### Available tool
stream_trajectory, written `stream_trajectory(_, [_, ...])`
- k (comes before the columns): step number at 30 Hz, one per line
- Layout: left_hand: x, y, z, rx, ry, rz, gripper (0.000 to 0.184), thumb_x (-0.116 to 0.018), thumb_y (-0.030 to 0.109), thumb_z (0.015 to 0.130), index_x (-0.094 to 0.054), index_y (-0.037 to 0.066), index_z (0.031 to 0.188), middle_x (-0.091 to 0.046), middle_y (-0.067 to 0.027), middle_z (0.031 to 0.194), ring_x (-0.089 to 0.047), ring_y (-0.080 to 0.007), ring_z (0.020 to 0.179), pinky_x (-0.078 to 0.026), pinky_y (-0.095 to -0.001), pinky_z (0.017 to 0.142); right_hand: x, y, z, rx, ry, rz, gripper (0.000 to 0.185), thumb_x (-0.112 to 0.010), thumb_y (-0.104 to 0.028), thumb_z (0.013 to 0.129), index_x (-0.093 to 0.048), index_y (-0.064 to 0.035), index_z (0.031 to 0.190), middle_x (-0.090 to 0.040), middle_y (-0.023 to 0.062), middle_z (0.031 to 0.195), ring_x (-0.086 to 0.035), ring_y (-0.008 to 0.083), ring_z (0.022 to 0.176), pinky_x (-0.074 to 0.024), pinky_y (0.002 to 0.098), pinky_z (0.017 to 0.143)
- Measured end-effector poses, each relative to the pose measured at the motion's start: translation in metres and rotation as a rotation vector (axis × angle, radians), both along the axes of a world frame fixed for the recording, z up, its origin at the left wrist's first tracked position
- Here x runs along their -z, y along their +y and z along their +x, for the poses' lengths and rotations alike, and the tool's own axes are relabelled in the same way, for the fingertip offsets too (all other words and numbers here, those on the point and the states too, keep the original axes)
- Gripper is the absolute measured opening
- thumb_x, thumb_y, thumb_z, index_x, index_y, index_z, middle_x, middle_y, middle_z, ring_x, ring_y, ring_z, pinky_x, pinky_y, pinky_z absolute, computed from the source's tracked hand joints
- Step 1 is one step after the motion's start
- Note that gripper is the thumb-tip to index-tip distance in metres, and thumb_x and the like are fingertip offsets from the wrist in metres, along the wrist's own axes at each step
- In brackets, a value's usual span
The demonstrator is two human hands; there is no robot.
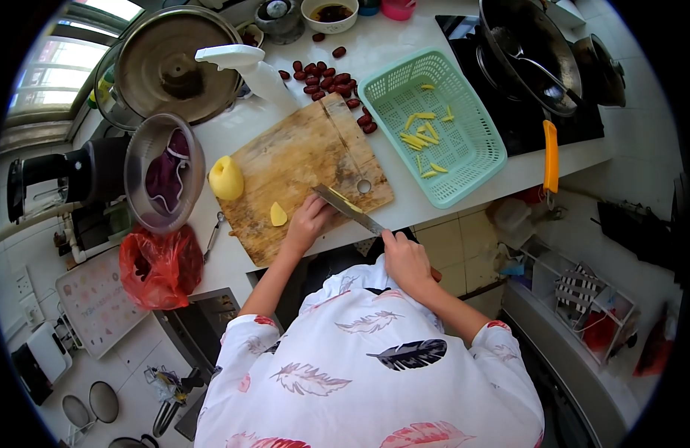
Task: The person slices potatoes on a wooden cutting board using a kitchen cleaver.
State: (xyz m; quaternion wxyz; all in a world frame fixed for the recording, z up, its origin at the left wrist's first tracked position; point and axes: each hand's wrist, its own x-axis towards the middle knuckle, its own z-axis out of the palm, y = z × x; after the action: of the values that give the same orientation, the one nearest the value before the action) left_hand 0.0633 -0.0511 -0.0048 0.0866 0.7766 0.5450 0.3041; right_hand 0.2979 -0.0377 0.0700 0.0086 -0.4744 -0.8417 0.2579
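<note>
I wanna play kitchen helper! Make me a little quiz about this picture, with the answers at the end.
1. Which hand grips the knife's handle? A) left B) right
2. True or false: the green basket sits between the wooden board and the black stove.
3. Fill the gap: the crinkly bag beside the bowl of purple food is ___.

Key: 1. B, the right hand; 2. True; 3. red
</note>
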Motion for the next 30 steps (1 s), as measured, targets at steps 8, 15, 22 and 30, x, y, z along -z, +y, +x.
stream_trajectory(8, [0.000, -0.001, 0.003, -0.042, -0.022, -0.004, 0.025, -0.061, 0.002, 0.066, -0.066, 0.002, 0.090, -0.058, -0.0091, 0.100, -0.056, -0.0281, 0.099, -0.051, -0.0349, 0.075, 0.003, 0.018, -0.027, -0.005, 0.065, 0.018, 0.013, -0.052, -0.002, 0.076, -0.050, -0.0032, 0.088, -0.056, 0.0155, 0.070, -0.060, 0.0322, 0.057, -0.0496, 0.0406, 0.050])
stream_trajectory(15, [-0.002, 0.002, 0.004, -0.053, -0.018, -0.009, 0.026, -0.061, 0.002, 0.066, -0.066, 0.002, 0.091, -0.058, -0.0081, 0.100, -0.057, -0.0254, 0.096, -0.051, -0.0332, 0.074, -0.001, 0.021, -0.016, 0.007, 0.041, 0.061, 0.011, -0.052, -0.004, 0.076, -0.049, -0.0037, 0.087, -0.056, 0.0154, 0.069, -0.060, 0.0324, 0.056, -0.0496, 0.0408, 0.050])
stream_trajectory(22, [0.001, -0.001, 0.009, -0.106, -0.075, 0.007, 0.021, -0.063, 0.001, 0.066, -0.065, 0.000, 0.087, -0.059, -0.0095, 0.096, -0.058, -0.0269, 0.092, -0.051, -0.0338, 0.072, -0.005, 0.011, -0.011, 0.004, 0.022, 0.000, 0.006, -0.051, -0.005, 0.079, -0.049, -0.0033, 0.084, -0.056, 0.0162, 0.069, -0.060, 0.0335, 0.057, -0.0496, 0.0417, 0.050])
stream_trajectory(30, [0.003, -0.004, 0.012, -0.145, -0.140, -0.023, 0.020, -0.064, -0.001, 0.067, -0.064, -0.002, 0.087, -0.059, -0.0116, 0.096, -0.059, -0.0290, 0.092, -0.051, -0.0348, 0.072, -0.011, 0.009, -0.007, -0.001, 0.038, -0.007, 0.007, -0.052, -0.005, 0.079, -0.050, -0.0028, 0.086, -0.056, 0.0165, 0.069, -0.060, 0.0334, 0.057, -0.0499, 0.0414, 0.050])
